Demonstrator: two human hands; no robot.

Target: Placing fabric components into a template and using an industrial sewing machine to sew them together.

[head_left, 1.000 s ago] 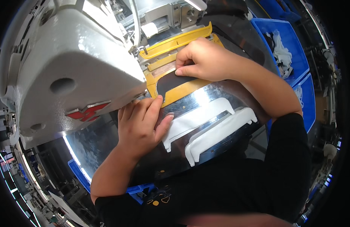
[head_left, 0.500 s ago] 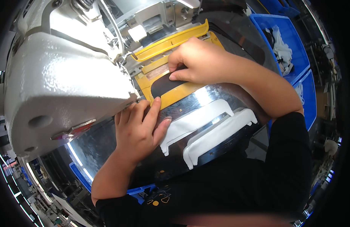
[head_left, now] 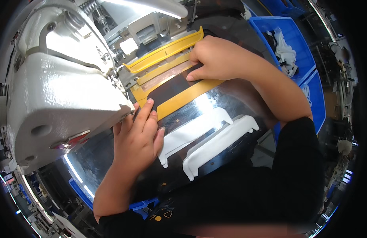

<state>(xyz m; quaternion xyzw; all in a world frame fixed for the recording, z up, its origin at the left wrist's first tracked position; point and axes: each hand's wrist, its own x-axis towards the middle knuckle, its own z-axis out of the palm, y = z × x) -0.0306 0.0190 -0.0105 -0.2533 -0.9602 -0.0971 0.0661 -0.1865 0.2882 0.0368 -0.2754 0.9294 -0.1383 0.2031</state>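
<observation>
My left hand (head_left: 138, 137) lies beside the white machine head (head_left: 60, 87), fingers extended, index fingertip on the left end of a dark flat piece (head_left: 169, 89). That piece sits in a yellow template plate (head_left: 179, 99) with a raised yellow bar (head_left: 163, 50) behind it. My right hand (head_left: 217, 61) is bent over the piece's right part, thumb and curled fingers closed at it; the fingertips are partly hidden. Two groups of white shaped pieces (head_left: 195, 125) lie on the shiny metal table below the plate.
Blue bins (head_left: 306, 45) holding white and dark cloth stand at the right, and more blue plastic (head_left: 74, 186) shows below the table at lower left. Metal machine fittings (head_left: 147, 31) fill the back, behind the yellow bar.
My right thumb has shifted right along the dark piece. My left fingertips have moved slightly up and left onto the piece's end. The whole view has shifted a little.
</observation>
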